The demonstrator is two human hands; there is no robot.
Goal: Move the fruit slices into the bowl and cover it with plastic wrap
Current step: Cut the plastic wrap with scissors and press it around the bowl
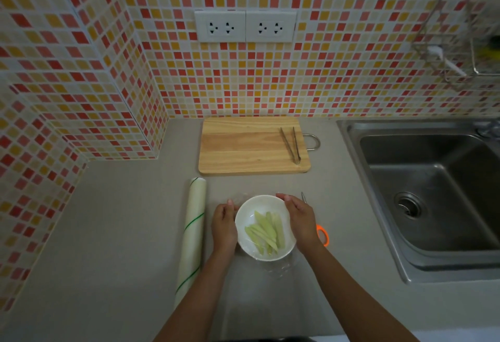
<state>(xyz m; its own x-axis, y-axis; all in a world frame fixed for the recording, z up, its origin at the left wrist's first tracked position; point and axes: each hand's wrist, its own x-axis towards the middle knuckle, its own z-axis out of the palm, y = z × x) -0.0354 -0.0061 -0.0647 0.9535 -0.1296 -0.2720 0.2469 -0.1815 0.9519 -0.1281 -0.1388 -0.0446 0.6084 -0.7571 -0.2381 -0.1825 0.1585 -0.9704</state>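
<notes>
A white bowl (259, 203) stands on the grey counter and holds several pale green fruit slices (266, 232). A clear sheet of plastic wrap (278, 267) lies over the bowl, its loose edge crumpled on the counter at the near side. My left hand (224, 226) presses against the bowl's left side, fingers fairly straight. On the right side my right hand (299, 218) cups the rim, thumb towards the far edge. Left of the bowl lies the roll of plastic wrap (192, 236), with green stripes.
A wooden cutting board (243, 146) lies behind the bowl with metal tongs (290, 146) on its right end. Scissors with an orange handle (323, 234) lie partly under my right hand. A steel sink (433, 192) fills the right. Tiled walls close the back and left.
</notes>
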